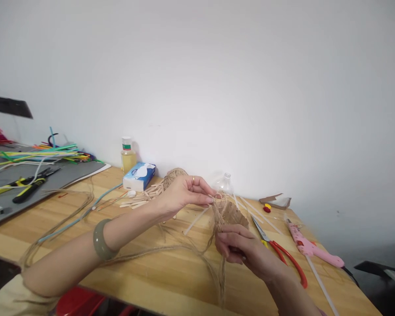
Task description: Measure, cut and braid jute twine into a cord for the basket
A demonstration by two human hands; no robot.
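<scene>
Both hands are on a piece of jute twine (219, 214) held up over the table, looped at its top and hanging in long strands below. My left hand (192, 195) pinches the loop at the upper end between thumb and fingertips. Lower down, my right hand (238, 248) is closed around the twine, with its strands trailing beneath. Behind the twine is a brown piece of cardboard (235, 215) with a wavy edge; whether the twine is joined to it I cannot tell. More loose strands (145, 252) run left across the tabletop under my left forearm.
Scissors with red handles (288, 256) and a pink glue gun (312, 248) lie at right. Behind my left hand are a twine ball (176, 175), wooden sticks (141, 198), a tissue pack (139, 176) and a bottle (128, 158). Pliers (33, 186) and pipe cleaners (49, 153) lie far left.
</scene>
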